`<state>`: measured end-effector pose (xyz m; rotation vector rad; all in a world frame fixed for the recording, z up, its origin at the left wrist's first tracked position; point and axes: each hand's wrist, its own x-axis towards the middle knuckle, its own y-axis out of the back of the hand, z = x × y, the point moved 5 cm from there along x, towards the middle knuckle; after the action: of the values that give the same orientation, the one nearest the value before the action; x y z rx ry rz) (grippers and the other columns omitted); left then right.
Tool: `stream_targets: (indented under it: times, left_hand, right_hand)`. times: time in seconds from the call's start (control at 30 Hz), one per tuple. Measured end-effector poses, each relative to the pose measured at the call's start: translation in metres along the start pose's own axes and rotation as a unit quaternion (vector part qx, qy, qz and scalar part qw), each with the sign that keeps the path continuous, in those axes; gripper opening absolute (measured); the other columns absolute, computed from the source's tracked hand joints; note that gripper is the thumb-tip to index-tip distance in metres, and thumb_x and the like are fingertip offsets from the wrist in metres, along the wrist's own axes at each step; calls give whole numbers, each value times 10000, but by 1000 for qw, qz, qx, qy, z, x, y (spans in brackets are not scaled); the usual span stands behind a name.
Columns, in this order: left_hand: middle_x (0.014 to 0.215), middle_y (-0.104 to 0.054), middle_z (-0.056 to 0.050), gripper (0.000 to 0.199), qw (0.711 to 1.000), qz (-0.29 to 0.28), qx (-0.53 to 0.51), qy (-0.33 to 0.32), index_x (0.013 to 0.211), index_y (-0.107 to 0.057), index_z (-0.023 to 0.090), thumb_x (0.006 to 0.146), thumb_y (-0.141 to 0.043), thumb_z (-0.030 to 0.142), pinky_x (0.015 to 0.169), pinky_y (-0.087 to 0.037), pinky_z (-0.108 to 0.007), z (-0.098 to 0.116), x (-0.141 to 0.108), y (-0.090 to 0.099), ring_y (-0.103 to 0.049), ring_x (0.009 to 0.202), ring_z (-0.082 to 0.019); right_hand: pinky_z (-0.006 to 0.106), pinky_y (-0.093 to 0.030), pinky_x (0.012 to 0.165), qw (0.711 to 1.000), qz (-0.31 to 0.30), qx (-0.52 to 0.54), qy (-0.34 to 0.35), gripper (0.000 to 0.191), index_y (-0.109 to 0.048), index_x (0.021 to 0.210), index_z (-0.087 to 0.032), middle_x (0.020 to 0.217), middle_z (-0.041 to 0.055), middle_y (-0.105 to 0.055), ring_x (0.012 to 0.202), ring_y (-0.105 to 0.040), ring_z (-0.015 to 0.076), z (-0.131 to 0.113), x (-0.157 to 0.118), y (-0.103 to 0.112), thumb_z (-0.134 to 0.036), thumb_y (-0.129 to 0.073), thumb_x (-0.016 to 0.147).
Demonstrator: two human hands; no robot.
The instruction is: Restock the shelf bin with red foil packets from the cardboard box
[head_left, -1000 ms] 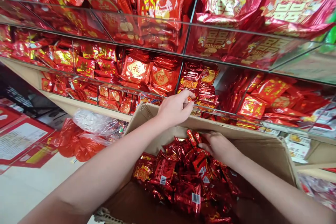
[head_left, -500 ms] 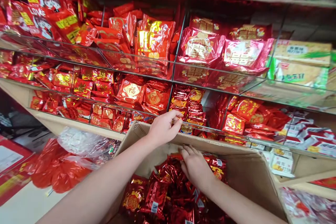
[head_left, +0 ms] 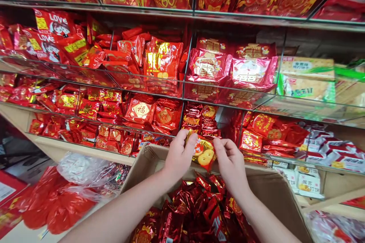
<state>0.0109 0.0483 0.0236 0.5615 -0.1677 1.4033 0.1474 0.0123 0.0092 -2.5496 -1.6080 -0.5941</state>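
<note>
Between my two hands is a small biscuit packet [head_left: 204, 153], red and gold with round biscuits printed on it. My left hand [head_left: 180, 153] pinches its left end, and my right hand [head_left: 230, 159] grips its right end. Both hands are above the open cardboard box [head_left: 270, 186], which holds many shiny dark red packets [head_left: 196, 205]. Just beyond my hands, a shelf compartment contains stacked red packets [head_left: 209, 121], with a gap to the right of the stack.
Clear dividers [head_left: 159, 133] front the shelves of red snack packets. Green-and-tan cracker packs [head_left: 306, 76] sit at the right, white-and-red packets [head_left: 339, 152] below them. Red plastic bags [head_left: 62, 205] and a clear bag [head_left: 82, 169] lie at the left beside the box.
My right hand has risen out of the box. A biscuit packet now shows between both hands. The view has tilted up, revealing more of the top shelf.
</note>
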Motion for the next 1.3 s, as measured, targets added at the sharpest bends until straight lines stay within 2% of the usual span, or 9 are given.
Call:
stream_targets:
  times: [0.2, 0.47, 0.67, 0.73, 0.83, 0.97, 1.07, 1.2, 1.3]
  left_hand:
    - [614, -383, 47, 241, 999, 20, -47, 16, 717, -396, 186, 865, -330, 365, 535, -315, -194, 7, -5, -5, -364, 567, -81]
    - [565, -359, 52, 231, 999, -3, -33, -1, 702, -386, 187, 860, -338, 349, 501, -271, -204, -5, 3, -7, -337, 525, -83]
    - [583, -342, 51, 235, 999, 11, -29, -16, 698, -369, 188, 867, -311, 342, 514, -287, -203, -1, 2, -7, -327, 537, -87]
    - [588, -348, 50, 231, 999, 21, -13, -26, 709, -368, 191, 872, -299, 340, 522, -297, -201, 3, 4, -4, -337, 542, -88]
    - [615, -400, 45, 217, 998, 3, 29, -50, 745, -399, 192, 871, -303, 342, 551, -321, -200, 10, 12, 4, -388, 565, -89]
    - [625, -452, 39, 172, 990, 10, 126, -58, 869, -437, 196, 852, -342, 337, 571, -327, -215, 2, 28, 19, -443, 581, -104]
    - [563, -428, 56, 189, 984, -12, 178, -26, 949, -436, 202, 834, -361, 332, 531, -307, -217, -16, 34, 20, -432, 522, -112]
    - [551, -434, 66, 229, 973, -45, 226, -12, 1019, -418, 230, 815, -391, 330, 517, -303, -215, -28, 31, 15, -439, 517, -117]
    - [554, -448, 62, 202, 969, -47, 243, -13, 996, -424, 231, 815, -387, 312, 520, -308, -217, -27, 28, 16, -448, 527, -119]
  right_hand:
    - [204, -265, 451, 975, 102, -178, 84, 379, -311, 560, -200, 496, -60, -305, 460, -294, 86, -7, -2, 8, -442, -333, 850]
    - [202, -276, 462, 953, 132, -219, 161, 327, -408, 602, -181, 500, -48, -384, 451, -335, 79, -7, -4, 13, -377, -356, 859]
    - [193, -316, 460, 997, 0, -62, 55, 301, -445, 659, -181, 550, -45, -409, 501, -379, 83, -5, 0, 10, -431, -412, 822]
    - [197, -392, 528, 996, -84, 30, 14, 245, -490, 855, -189, 678, -23, -518, 594, -476, 94, -8, -3, 5, -417, -510, 769]
    - [251, -457, 677, 977, -175, 117, -38, 415, -456, 1022, -200, 889, 29, -596, 767, -558, 130, -9, 0, 3, -368, -624, 682]
    - [289, -476, 686, 991, -84, 87, -55, 447, -451, 1016, -183, 899, 52, -612, 772, -586, 158, 10, 47, 18, -366, -635, 651]
    - [296, -470, 690, 995, 35, -84, -44, 397, -462, 1009, -157, 907, 74, -615, 782, -590, 177, 31, 100, 25, -306, -601, 668]
    - [262, -453, 686, 976, 42, -210, -41, 264, -528, 934, -141, 926, 92, -621, 795, -591, 179, 54, 153, 7, -220, -568, 685]
    - [284, -440, 687, 967, 38, -249, -47, 209, -559, 860, -130, 931, 135, -615, 825, -584, 220, 64, 169, -6, -198, -586, 665]
